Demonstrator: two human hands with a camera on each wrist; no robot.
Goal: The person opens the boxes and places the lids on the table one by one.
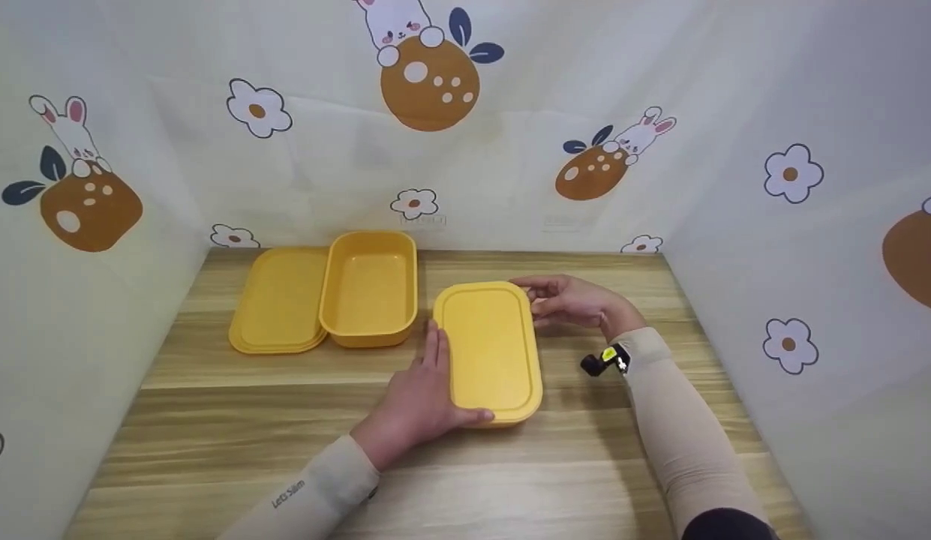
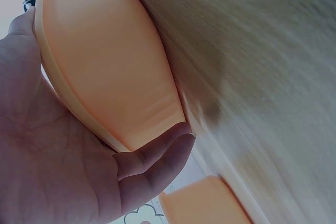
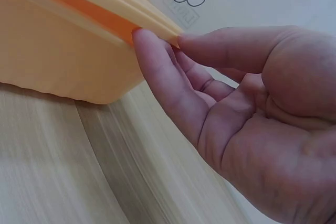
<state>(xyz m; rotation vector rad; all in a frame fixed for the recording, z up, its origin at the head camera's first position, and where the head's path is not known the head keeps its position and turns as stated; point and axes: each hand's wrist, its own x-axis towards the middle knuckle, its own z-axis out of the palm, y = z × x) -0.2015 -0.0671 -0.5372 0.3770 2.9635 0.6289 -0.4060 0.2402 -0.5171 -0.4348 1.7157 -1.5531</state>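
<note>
A yellow rectangular food container [image 2: 107,51] stands on the wooden table with a yellow lid [image 1: 486,352] lying over its top. My left hand [image 1: 412,405] holds the container at its near left corner, fingers along the left side and thumb at the near edge. At the far right corner, my right hand [image 1: 578,300] pinches the lid's edge between thumb and fingers. In the right wrist view, a darker orange strip [image 3: 100,22] shows under that edge; whether the lid is raised there I cannot tell.
To the left on the table [image 1: 285,420] stands a second, uncovered yellow container [image 1: 371,289]. Another yellow lid [image 1: 276,300] lies flat against its left side. Printed cloth walls [image 1: 322,165] with rabbits, fruit and flowers enclose the back and both sides.
</note>
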